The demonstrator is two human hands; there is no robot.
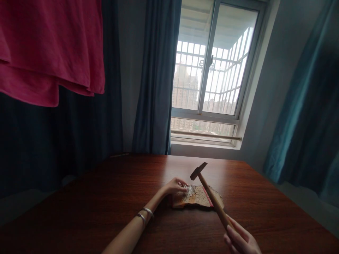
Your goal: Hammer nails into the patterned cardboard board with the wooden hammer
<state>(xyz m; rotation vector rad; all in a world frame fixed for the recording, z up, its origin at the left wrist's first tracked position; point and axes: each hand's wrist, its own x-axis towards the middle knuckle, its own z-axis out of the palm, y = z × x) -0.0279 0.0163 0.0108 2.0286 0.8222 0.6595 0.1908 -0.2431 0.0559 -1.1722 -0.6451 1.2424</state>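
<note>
My right hand (242, 237) is wrapped round the lower end of a hammer's wooden handle. The hammer (209, 192) slants up and to the left, its dark metal head raised above the far side of a board. This worn wooden board (201, 200) lies flat on the table, its surface dotted with many small holes and a red line near its right side. Several nails (191, 188) stand in a row towards its far edge. At the board's left end, my left hand (176, 185) has thumb and fingers pinched on what looks like a nail, mostly hidden by the fingertips.
The board rests on a brown wood-grain table (119, 197). Behind it are a barred window (212, 70) and blue curtains (153, 77). A pink cloth (53, 49) hangs at upper left. A thin stick-like item (119, 155) lies at the table's far left edge.
</note>
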